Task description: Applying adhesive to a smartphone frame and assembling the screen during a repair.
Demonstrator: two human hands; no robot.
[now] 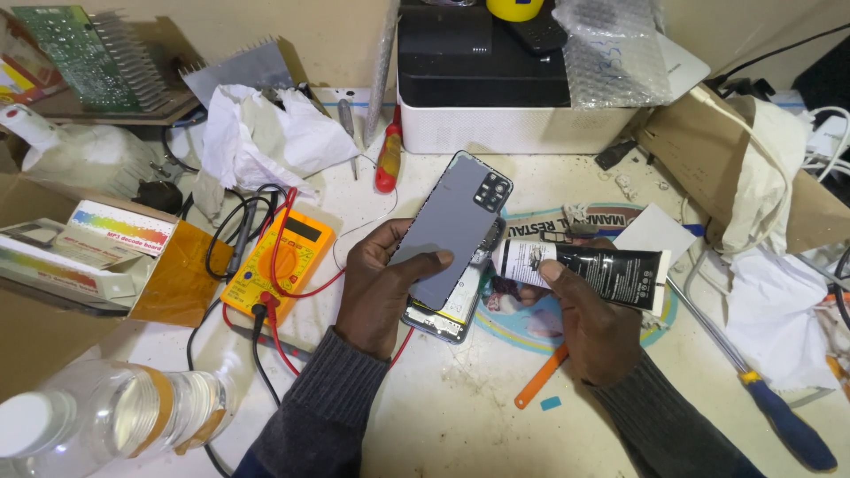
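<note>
Now the left hand grips a grey phone back cover while the right hand clasps a black glue tube, its nozzle beside the cover's edge.

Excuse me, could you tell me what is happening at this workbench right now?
A person is working on a phone at a cluttered bench. The left hand holds a grey phone back cover tilted above the opened phone body, thumb pressed on the panel. The right hand grips a black and white adhesive tube, its nozzle pointing at the edge of the phone. A yellow multimeter with red and black leads lies to the left, and a red screwdriver behind.
</note>
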